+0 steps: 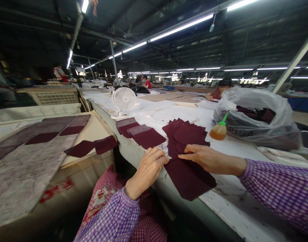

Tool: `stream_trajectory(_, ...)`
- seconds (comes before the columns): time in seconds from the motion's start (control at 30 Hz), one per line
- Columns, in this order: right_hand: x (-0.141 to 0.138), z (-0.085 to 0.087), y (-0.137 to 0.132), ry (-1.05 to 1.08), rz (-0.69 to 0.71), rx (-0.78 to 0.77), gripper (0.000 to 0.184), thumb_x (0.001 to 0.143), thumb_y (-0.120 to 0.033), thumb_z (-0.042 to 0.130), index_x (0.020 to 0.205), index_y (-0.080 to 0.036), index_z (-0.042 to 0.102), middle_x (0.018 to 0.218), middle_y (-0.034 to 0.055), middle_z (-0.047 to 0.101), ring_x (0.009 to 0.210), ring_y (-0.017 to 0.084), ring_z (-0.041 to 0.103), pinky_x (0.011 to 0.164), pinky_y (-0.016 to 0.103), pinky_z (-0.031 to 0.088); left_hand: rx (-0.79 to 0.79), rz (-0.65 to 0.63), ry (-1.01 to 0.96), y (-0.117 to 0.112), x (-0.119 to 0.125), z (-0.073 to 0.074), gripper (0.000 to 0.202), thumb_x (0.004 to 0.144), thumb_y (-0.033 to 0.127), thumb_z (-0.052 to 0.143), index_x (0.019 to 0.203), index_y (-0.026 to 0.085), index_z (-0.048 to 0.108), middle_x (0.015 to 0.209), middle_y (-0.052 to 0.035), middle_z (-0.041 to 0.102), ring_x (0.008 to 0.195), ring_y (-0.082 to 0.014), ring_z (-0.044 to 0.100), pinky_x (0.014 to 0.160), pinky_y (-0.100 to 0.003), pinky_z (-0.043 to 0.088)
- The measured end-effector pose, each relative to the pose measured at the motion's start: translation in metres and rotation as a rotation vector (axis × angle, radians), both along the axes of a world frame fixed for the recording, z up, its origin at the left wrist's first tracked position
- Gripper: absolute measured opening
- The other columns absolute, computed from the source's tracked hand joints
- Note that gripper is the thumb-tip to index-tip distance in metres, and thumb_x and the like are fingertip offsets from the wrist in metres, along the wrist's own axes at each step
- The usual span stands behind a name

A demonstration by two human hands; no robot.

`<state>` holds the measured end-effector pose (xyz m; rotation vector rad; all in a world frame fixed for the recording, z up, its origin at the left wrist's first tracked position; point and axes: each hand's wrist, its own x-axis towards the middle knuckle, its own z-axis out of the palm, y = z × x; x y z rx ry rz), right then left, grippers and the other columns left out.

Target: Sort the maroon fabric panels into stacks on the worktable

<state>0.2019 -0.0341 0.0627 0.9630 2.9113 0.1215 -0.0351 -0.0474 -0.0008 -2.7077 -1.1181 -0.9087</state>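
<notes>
Where bench edge runs past person's lap, items as follows.
- Maroon fabric piece: flat on bench, near corner overhanging edge.
- Left hand: at piece's 10 o'clock corner, fingers curled. Whether cloth is pinched cannot tell, as fingertips are hidden.
- Right hand: open, palm down, fingers flat along piece's top edge.
- Fanned stack of maroon pieces: 12 o'clock of piece, touching it.
- Amber bottle, green nozzle: 1 o'clock, just beside stack.
- Clear plastic bag: 2 o'clock, behind bottle.
- White fan: 11 o'clock, well apart.
</notes>
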Motion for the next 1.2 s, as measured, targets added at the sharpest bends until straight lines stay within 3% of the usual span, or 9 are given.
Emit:
stream_trajectory(0.27,-0.028,0.013,-0.003,-0.204,0.075,0.138,0.066,0.074,0.000,0.041,0.133,-0.030,0.047,0.082,0.0064,0.056,0.060,0.013,0.049,0.055,0.025,0.033,-0.111,-0.030,-0.159,0.003,-0.004,-0.002,0.025,0.093,0.028,0.042,0.088,0.018,0.064,0.084,-0.0051,0.058,0.084,-0.0179,0.049,0.077,-0.032,0.040)
stream_trajectory(0.53,-0.040,0.007,-0.006,-0.242,0.070,0.210,0.068,0.081,-0.003,0.041,0.138,-0.039,0.036,0.082,0.0050,0.055,0.051,0.011,0.043,0.049,0.027,0.022,-0.170,-0.091,-0.287,0.006,-0.032,0.001,0.023,0.091,0.028,0.048,0.082,0.018,0.066,0.084,-0.0038,0.060,0.083,-0.0162,0.051,0.076,-0.029,0.042)
stream_trajectory(0.67,-0.037,0.007,0.005,-0.125,-0.042,0.104,0.044,0.087,-0.017,0.047,0.129,-0.032,0.047,0.091,0.0056,0.056,0.068,0.016,0.053,0.058,0.026,0.034,-0.125,0.060,-0.387,0.022,-0.045,0.002,0.016,0.089,0.025,0.051,0.088,0.018,0.065,0.089,-0.0041,0.061,0.088,-0.0172,0.053,0.082,-0.031,0.042)
stream_trajectory(0.77,-0.035,0.008,0.017,-0.018,-0.137,-0.122,0.019,0.086,-0.025,0.053,0.105,-0.021,0.056,0.087,0.0039,0.059,0.078,0.018,0.053,0.073,0.032,0.040,-0.111,0.132,-0.299,0.038,-0.045,0.003,0.015,0.085,0.026,0.056,0.095,0.018,0.063,0.096,-0.0051,0.061,0.095,-0.0196,0.052,0.086,-0.033,0.042)
stream_trajectory(0.83,-0.035,0.007,0.022,0.039,-0.113,-0.218,0.005,0.084,-0.024,0.054,0.087,-0.019,0.055,0.079,0.0009,0.057,0.075,0.016,0.052,0.084,0.037,0.038,-0.116,0.166,-0.206,0.047,-0.042,0.003,0.017,0.083,0.029,0.060,0.095,0.017,0.062,0.096,-0.0055,0.061,0.095,-0.0207,0.051,0.084,-0.034,0.042)
stream_trajectory(0.93,-0.032,0.008,0.026,0.185,-0.036,-0.299,0.011,0.085,-0.027,0.052,0.078,-0.019,0.051,0.080,0.0013,0.056,0.075,0.016,0.051,0.082,0.036,0.040,-0.102,0.227,-0.100,0.054,-0.037,0.004,0.016,0.082,0.030,0.061,0.089,0.017,0.062,0.093,-0.0049,0.061,0.089,-0.0206,0.051,0.080,-0.033,0.042)
stream_trajectory(1.07,-0.015,0.016,0.048,0.485,-0.116,-0.442,0.024,0.088,-0.042,0.045,0.089,-0.019,0.049,0.081,0.0031,0.057,0.072,0.016,0.053,0.065,0.029,0.044,-0.063,0.255,-0.024,0.054,-0.034,0.002,0.013,0.085,0.028,0.055,0.082,0.018,0.063,0.088,-0.0045,0.062,0.085,-0.0198,0.052,0.077,-0.032,0.041)
stream_trajectory(1.13,0.000,0.020,0.069,0.577,-0.181,-0.388,0.028,0.087,-0.044,0.045,0.095,-0.018,0.050,0.088,0.0052,0.060,0.079,0.018,0.056,0.070,0.030,0.046,-0.091,0.247,-0.083,0.055,-0.034,0.001,0.015,0.086,0.026,0.053,0.078,0.019,0.063,0.086,-0.0043,0.063,0.085,-0.0197,0.053,0.076,-0.031,0.040)
stream_trajectory(1.2,0.013,0.023,0.089,0.525,-0.319,-0.207,0.025,0.086,-0.039,0.047,0.096,-0.018,0.053,0.090,0.0072,0.062,0.083,0.020,0.059,0.074,0.033,0.046,-0.138,0.248,-0.199,0.058,-0.036,0.000,0.016,0.087,0.024,0.051,0.077,0.019,0.063,0.085,-0.0039,0.063,0.085,-0.0195,0.054,0.076,-0.030,0.040)
